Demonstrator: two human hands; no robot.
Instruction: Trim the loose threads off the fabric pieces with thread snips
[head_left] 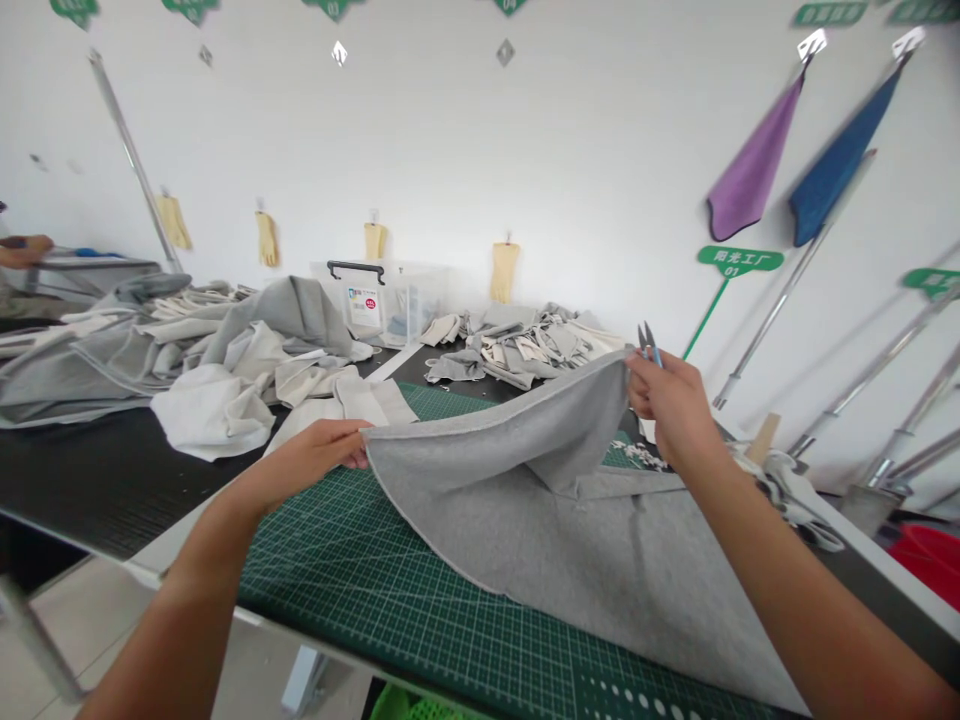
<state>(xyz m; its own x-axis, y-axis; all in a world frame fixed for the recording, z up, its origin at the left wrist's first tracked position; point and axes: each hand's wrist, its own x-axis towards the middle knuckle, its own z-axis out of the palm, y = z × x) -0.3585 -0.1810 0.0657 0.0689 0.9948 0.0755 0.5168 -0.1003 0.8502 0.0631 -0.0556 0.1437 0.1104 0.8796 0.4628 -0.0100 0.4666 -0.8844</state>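
A large piece of grey fabric [517,540] lies partly on a green cutting mat [322,550], its far edge lifted between my hands. The fingers of my left hand [330,450] pinch one corner of it. My right hand [667,395] grips the other end of the raised edge. Small thread snips [649,342] with a blue part stick up from that same hand, blades pointing up. Between the hands the edge sags slightly, and the rest of the cloth spreads toward the front right, under my right forearm.
Heaped grey and white cloth [225,340] covers the table's left side. Cut pieces [540,345] pile at the back beside a clear plastic box [375,300]. White scraps [637,455] lie near my right hand. Metal poles [795,290] lean at right; a person's hand [26,250] shows far left.
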